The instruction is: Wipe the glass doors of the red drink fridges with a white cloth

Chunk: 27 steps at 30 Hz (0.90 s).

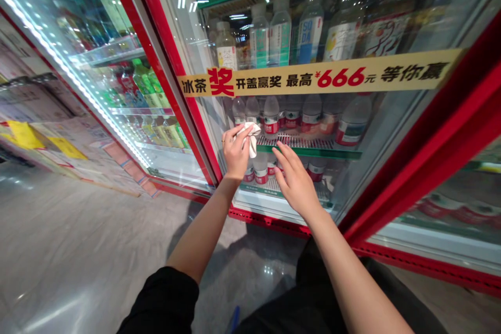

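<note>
My left hand (236, 150) grips a crumpled white cloth (253, 138), perhaps a tissue, at the glass door (219, 130) of a red-framed drinks fridge. Whether the cloth touches the glass I cannot tell. To its right, my right hand (296, 178) holds nothing; its fingers are stretched out and apart toward the same door. Above both hands a yellow strip (301, 79) with black and red lettering runs across the glass. Behind the door, water bottles (271, 117) with red labels stand on a green-edged shelf (313, 152).
More bottles (309, 31) fill the upper shelf. On the left stands another lit fridge (129, 83) with drinks, and beyond it stacked cartons (78, 141) with yellow tags. A red door frame (426, 151) slants along the right. Grey shiny floor (97, 250) lies below.
</note>
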Each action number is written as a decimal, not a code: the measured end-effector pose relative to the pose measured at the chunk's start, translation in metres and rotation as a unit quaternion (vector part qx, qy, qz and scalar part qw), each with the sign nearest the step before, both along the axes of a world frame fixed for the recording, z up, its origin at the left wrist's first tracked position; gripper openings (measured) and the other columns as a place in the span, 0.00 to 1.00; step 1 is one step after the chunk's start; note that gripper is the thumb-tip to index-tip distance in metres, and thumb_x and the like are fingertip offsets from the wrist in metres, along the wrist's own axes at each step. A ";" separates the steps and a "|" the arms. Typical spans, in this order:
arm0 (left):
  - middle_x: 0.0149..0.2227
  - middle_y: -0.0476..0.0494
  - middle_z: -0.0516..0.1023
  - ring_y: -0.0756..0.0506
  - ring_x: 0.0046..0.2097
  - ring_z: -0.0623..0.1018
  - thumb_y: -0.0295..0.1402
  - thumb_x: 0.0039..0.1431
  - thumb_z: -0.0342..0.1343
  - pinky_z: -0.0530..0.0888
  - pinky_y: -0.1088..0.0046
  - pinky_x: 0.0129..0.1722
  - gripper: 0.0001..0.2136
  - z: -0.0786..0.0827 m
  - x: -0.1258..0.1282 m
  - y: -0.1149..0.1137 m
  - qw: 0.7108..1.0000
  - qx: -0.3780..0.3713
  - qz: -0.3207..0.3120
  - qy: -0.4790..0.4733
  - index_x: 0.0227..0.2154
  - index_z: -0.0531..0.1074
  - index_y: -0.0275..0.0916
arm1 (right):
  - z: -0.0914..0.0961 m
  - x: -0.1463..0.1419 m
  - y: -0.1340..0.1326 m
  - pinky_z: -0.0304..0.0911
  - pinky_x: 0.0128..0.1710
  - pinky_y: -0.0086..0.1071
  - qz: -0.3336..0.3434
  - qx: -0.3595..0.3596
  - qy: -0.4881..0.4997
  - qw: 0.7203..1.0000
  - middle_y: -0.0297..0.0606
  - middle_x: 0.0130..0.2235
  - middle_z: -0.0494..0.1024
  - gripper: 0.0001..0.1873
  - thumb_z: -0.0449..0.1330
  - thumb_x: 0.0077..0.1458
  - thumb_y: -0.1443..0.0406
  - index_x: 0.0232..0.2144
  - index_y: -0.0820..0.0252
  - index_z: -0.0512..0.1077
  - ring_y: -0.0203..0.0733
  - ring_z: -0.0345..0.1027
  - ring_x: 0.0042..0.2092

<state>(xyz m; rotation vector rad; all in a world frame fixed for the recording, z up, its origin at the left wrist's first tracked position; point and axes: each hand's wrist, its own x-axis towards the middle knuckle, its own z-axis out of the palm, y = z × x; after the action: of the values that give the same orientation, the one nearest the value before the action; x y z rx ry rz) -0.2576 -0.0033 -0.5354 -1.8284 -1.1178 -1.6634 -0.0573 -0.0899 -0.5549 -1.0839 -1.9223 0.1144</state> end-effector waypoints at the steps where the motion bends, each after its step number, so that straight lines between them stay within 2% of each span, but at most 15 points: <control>1: 0.55 0.42 0.82 0.43 0.59 0.80 0.30 0.75 0.56 0.78 0.60 0.64 0.14 0.001 0.005 0.001 1.000 0.005 -0.002 0.020 0.57 0.81 0.48 | 0.000 -0.001 0.001 0.54 0.79 0.58 0.000 -0.002 -0.005 1.000 0.40 0.78 0.61 0.30 0.49 0.74 0.61 0.75 0.50 0.62 0.51 0.51 0.80; 3: 0.54 0.41 0.82 0.44 0.58 0.80 0.29 0.75 0.56 0.78 0.61 0.63 0.14 -0.003 0.012 0.001 0.998 0.019 -0.009 0.057 0.56 0.81 0.47 | -0.001 -0.002 0.003 0.53 0.79 0.59 -0.001 -0.004 -0.012 1.000 0.39 0.78 0.61 0.31 0.50 0.74 0.62 0.76 0.49 0.61 0.51 0.49 0.80; 5: 0.53 0.41 0.83 0.44 0.58 0.81 0.28 0.75 0.57 0.79 0.61 0.62 0.13 -0.015 0.013 -0.001 0.996 0.027 -0.021 0.078 0.55 0.82 0.46 | -0.002 -0.003 0.004 0.54 0.79 0.58 -0.004 -0.003 -0.016 1.000 0.39 0.78 0.61 0.31 0.50 0.74 0.62 0.76 0.50 0.61 0.51 0.48 0.81; 9: 0.51 0.42 0.83 0.44 0.56 0.82 0.29 0.74 0.58 0.80 0.61 0.61 0.13 -0.036 -0.002 -0.005 0.997 -0.020 -0.023 0.064 0.53 0.83 0.47 | -0.004 -0.002 0.006 0.54 0.79 0.58 -0.007 0.004 -0.026 1.000 0.39 0.78 0.60 0.33 0.51 0.73 0.63 0.77 0.50 0.59 0.51 0.47 0.81; 11: 0.51 0.42 0.83 0.44 0.55 0.82 0.29 0.73 0.58 0.81 0.61 0.60 0.12 -0.033 -0.010 -0.004 1.000 -0.027 0.000 0.007 0.52 0.84 0.47 | -0.005 -0.002 0.006 0.54 0.79 0.59 -0.006 0.008 -0.032 0.999 0.39 0.79 0.60 0.33 0.51 0.73 0.63 0.77 0.49 0.57 0.51 0.46 0.81; 14: 0.50 0.42 0.82 0.44 0.55 0.82 0.29 0.73 0.58 0.81 0.62 0.60 0.12 -0.016 -0.012 0.001 0.998 0.001 0.027 -0.065 0.52 0.84 0.46 | -0.007 -0.002 0.007 0.55 0.79 0.59 -0.007 0.010 -0.043 0.999 0.40 0.79 0.59 0.34 0.51 0.73 0.64 0.78 0.51 0.57 0.52 0.45 0.81; 16: 0.51 0.41 0.82 0.44 0.55 0.82 0.30 0.74 0.57 0.80 0.62 0.61 0.12 -0.006 -0.006 0.004 0.998 0.010 0.033 -0.055 0.53 0.83 0.46 | -0.008 -0.003 0.007 0.55 0.79 0.59 -0.008 0.012 -0.048 0.999 0.40 0.79 0.59 0.34 0.51 0.73 0.64 0.78 0.51 0.57 0.52 0.46 0.81; 18: 0.52 0.41 0.82 0.44 0.56 0.81 0.30 0.74 0.56 0.80 0.61 0.62 0.13 -0.003 0.000 0.004 0.999 0.008 0.032 -0.022 0.53 0.82 0.47 | -0.009 -0.004 0.008 0.54 0.79 0.59 -0.006 0.016 -0.050 0.999 0.39 0.79 0.60 0.34 0.52 0.73 0.64 0.78 0.50 0.57 0.52 0.46 0.81; 20: 0.52 0.41 0.82 0.44 0.57 0.81 0.29 0.75 0.56 0.79 0.60 0.62 0.13 -0.010 0.004 0.001 1.000 0.000 0.019 0.018 0.53 0.82 0.47 | -0.010 -0.005 0.009 0.54 0.79 0.60 -0.005 0.018 -0.052 0.998 0.39 0.79 0.60 0.35 0.52 0.73 0.64 0.78 0.49 0.56 0.52 0.45 0.81; 23: 0.52 0.42 0.82 0.44 0.56 0.81 0.28 0.74 0.56 0.80 0.60 0.61 0.13 -0.027 -0.002 -0.004 0.998 -0.006 -0.009 0.067 0.52 0.83 0.47 | -0.010 -0.005 0.009 0.54 0.79 0.60 -0.010 0.019 -0.055 0.998 0.39 0.79 0.59 0.34 0.52 0.72 0.64 0.78 0.50 0.57 0.52 0.45 0.81; 25: 0.51 0.42 0.83 0.44 0.56 0.82 0.28 0.73 0.57 0.80 0.61 0.60 0.12 -0.036 -0.013 -0.005 0.998 -0.008 -0.004 0.065 0.51 0.83 0.46 | -0.010 -0.004 0.009 0.54 0.79 0.59 -0.015 0.021 -0.059 0.998 0.40 0.79 0.60 0.34 0.52 0.73 0.64 0.77 0.52 0.58 0.52 0.45 0.81; 27: 0.49 0.42 0.82 0.44 0.54 0.82 0.27 0.72 0.57 0.81 0.61 0.58 0.12 -0.038 -0.024 -0.004 0.999 -0.007 0.029 0.027 0.49 0.84 0.45 | -0.011 -0.004 0.009 0.54 0.79 0.59 -0.017 0.024 -0.062 0.998 0.41 0.78 0.60 0.33 0.52 0.72 0.65 0.77 0.53 0.59 0.52 0.46 0.81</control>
<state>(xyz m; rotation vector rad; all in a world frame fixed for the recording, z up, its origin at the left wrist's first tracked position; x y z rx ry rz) -0.2815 -0.0076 -0.5733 -1.8206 -1.1519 -1.5677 -0.0614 -0.0813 -0.5654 -1.1144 -2.0059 -0.0182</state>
